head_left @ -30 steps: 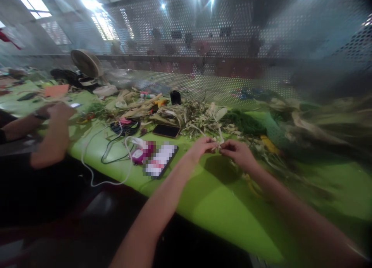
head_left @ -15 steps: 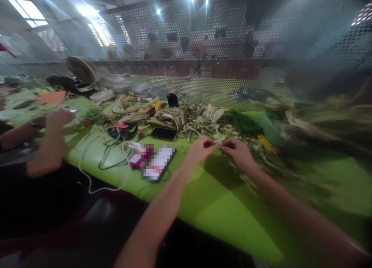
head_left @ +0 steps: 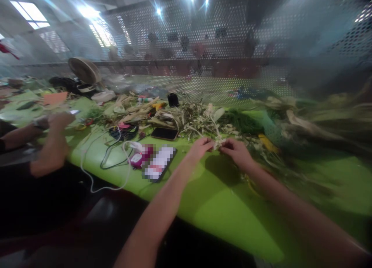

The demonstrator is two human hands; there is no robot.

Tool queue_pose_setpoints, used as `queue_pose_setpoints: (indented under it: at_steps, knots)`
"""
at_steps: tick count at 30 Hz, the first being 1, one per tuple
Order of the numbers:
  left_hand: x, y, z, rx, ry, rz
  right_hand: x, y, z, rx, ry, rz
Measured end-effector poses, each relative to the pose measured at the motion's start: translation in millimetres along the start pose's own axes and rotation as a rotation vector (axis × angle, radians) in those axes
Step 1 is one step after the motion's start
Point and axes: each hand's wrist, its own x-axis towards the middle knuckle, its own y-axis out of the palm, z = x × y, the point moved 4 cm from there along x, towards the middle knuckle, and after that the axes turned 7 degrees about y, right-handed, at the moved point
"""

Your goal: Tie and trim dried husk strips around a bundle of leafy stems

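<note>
Both my hands are raised over the green tabletop [head_left: 221, 206], fingertips close together. Between them is a small pale piece of dried plant fibre [head_left: 217, 144], knotted or bunched in shape; its exact form is blurred. My left hand [head_left: 202, 147] pinches it from the left. From the right, my right hand [head_left: 236, 151] grips it between thumb and fingers. Just behind my hands lies a heap of dried plant strips and scraps [head_left: 197, 120]. A shadow of my hands falls on the tabletop below them.
Left of my arms lie a phone with a lit screen [head_left: 159, 164], a magenta device [head_left: 140, 158] with a white cable, and a dark phone [head_left: 164, 134]. A co-worker's arm [head_left: 52, 144] rests at far left. A perforated metal screen [head_left: 186, 47] stands behind; long dried husks [head_left: 308, 124] lie right.
The pale fibre piece has turned slightly between my fingertips, and more of it shows now. My left fingers have straightened a little. The view has shifted slightly.
</note>
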Motion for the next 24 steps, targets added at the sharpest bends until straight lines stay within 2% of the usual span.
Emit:
queue_pose_setpoints:
  at_steps: [7,11,17,19,24]
  knots:
    - [-4.9,1.1,0.7,-0.162,-0.057,0.026,-3.1,2.8,4.0,-0.01,-0.009,0.024]
    - [-4.2,-0.9,3.6,-0.138,-0.056,0.024,-5.0,3.0,4.4,-0.005,0.008,-0.002]
    - [0.7,-11.2,-0.3,-0.147,-0.009,-0.121,-3.3,1.9,-5.4,0.134,0.056,-0.07]
    - [0.8,-11.3,-1.8,-0.093,-0.015,-0.121,-2.6,1.3,-6.7,0.163,0.067,-0.083]
    - [-0.6,-2.2,-5.7,0.218,0.08,0.035,-2.5,-0.1,-3.5,0.166,0.06,-0.09]
